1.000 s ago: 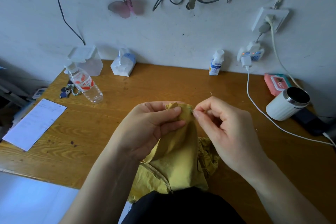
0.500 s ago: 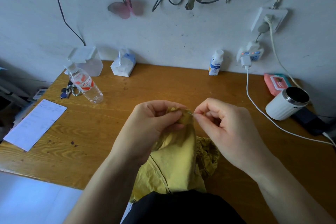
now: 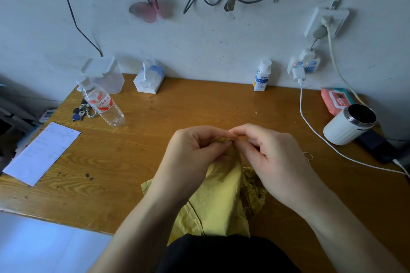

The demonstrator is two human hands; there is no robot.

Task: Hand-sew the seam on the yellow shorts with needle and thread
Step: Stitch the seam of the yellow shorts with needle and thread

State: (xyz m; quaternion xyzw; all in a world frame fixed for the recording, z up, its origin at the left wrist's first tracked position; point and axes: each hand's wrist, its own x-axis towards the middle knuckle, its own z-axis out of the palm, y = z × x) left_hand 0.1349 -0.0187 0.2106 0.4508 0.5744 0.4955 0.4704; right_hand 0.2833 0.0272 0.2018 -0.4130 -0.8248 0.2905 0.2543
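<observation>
Table: brown wood (image 3: 199,106) is pushed up against a white wall.
Yellow shorts (image 3: 221,201): they are laid at the near edge of the table, in the middle. One part is lifted up between the two hands. The rest is bunched on the wood and hangs down toward the lap.
Left hand (image 3: 193,157): the fingers are curled, and the top fold of the shorts is pinched by the thumb and fingers.
Right hand (image 3: 273,162): the fingers are curled too. The same top edge is pinched by one fingertip and the thumb, right against the left fingertips.
Needle and thread: they cannot be made out, as that spot is hidden by the fingers.
Left side: a water bottle (image 3: 104,104) with a red label is set near the far corner. Keys (image 3: 81,113) are placed just beside it, and a sheet of paper (image 3: 42,153) is laid closer.
Back edge: a tissue box (image 3: 149,80) and a small white bottle (image 3: 262,75) are stood by the wall, well apart.
Right side: a white cup (image 3: 348,124) is placed there, with a pink pack (image 3: 336,99) behind it. A white cable (image 3: 310,131) is run across the wood.
Wall: a pink butterfly (image 3: 146,9) is stuck on it.
</observation>
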